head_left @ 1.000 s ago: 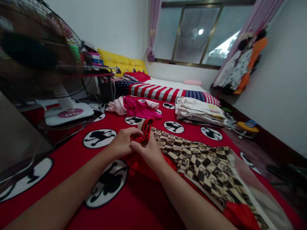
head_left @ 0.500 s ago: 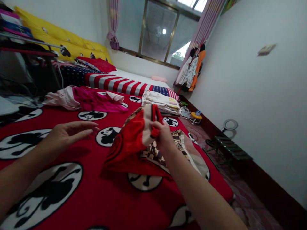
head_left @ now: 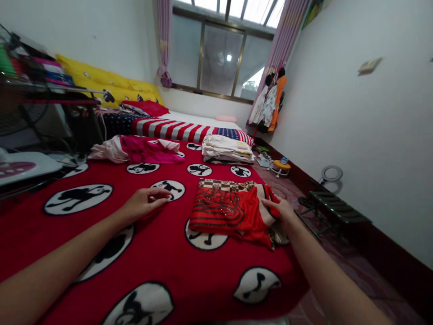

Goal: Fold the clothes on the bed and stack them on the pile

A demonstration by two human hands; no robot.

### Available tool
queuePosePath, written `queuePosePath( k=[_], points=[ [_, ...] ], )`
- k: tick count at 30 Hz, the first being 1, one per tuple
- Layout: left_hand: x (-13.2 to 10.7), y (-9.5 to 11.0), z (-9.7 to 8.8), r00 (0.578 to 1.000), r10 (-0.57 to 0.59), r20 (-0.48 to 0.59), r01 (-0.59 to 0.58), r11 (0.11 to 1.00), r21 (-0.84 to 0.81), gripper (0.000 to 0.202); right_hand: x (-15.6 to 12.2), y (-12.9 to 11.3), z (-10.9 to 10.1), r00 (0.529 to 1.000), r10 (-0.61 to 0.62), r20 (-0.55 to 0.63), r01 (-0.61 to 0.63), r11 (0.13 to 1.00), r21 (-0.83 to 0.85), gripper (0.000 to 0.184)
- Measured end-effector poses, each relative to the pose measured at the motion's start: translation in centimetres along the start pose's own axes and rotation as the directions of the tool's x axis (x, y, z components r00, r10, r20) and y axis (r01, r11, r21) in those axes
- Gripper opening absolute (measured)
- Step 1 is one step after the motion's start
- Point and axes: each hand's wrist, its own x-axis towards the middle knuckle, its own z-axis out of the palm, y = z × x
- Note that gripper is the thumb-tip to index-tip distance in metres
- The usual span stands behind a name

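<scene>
A red patterned garment (head_left: 219, 210) with sparkly dark lines, a brown-checked edge and a cream-and-black band lies folded over on the red blanket (head_left: 189, 280). My right hand (head_left: 283, 212) has the banded right end between thumb and fingers. Some of the cloth bunches up near that hand, and its lower layers are hidden. My left hand (head_left: 149, 202) hovers over the blanket left of the garment, apart from it, with fingers bent, a gap to the thumb and nothing between them.
Beyond the garment are a stack of folded white clothes (head_left: 227, 149) and a loose pink garment (head_left: 145, 150). A black folding stool (head_left: 338, 207) and a small yellow stool (head_left: 282, 165) stand on the floor to the right. At left is a white appliance (head_left: 30, 167).
The red garment has gone from being lifted and folded over to lying flatter, farther right. My right hand moved right with its band; my left hand moved right, toward the garment.
</scene>
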Motion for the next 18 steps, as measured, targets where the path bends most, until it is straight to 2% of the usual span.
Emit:
queuePosePath(
  k=[4,6,8,10,11,14,16,18],
  points=[
    [-0.3,2.1,1.3,0.999,0.025,0.025,-0.026,0.999,0.021,0.051,0.3,-1.1,-0.9,0.994,-0.089,-0.07,0.081,0.991,-0.104,0.038],
    [0.0,3.3,2.7,0.999,0.004,0.046,-0.002,0.999,-0.043,0.058,-0.2,-2.2,-1.2,0.957,-0.243,-0.155,0.19,0.936,-0.296,0.046],
    [0.6,4.5,4.5,0.993,-0.055,0.102,0.072,0.982,-0.176,0.071,-1.2,-3.4,-0.6,0.873,-0.466,-0.146,0.315,0.765,-0.561,0.045],
    [1.1,5.5,6.4,0.977,-0.105,0.186,0.162,0.932,-0.323,0.079,-3.0,-4.5,1.0,0.806,-0.592,0.012,0.436,0.579,-0.689,0.035],
    [1.3,5.9,7.3,0.97,-0.11,0.217,0.189,0.901,-0.39,0.078,-4.0,-4.9,2.3,0.797,-0.594,0.108,0.5,0.548,-0.671,0.031],
    [1.2,6.7,9.3,0.972,-0.055,0.227,0.184,0.781,-0.597,0.066,-7.2,-5.7,7.1,0.786,-0.518,0.337,0.61,0.566,-0.555,0.034],
    [0.9,6.8,10.1,0.975,0.001,0.224,0.164,0.68,-0.715,0.061,-8.7,-6.0,10.1,0.813,-0.413,0.409,0.582,0.569,-0.581,0.049],
    [0.5,6.5,10.3,0.97,0.037,0.239,0.169,0.602,-0.781,0.058,-9.3,-6.2,12.5,0.853,-0.299,0.428,0.521,0.531,-0.668,0.063]
  ],
)
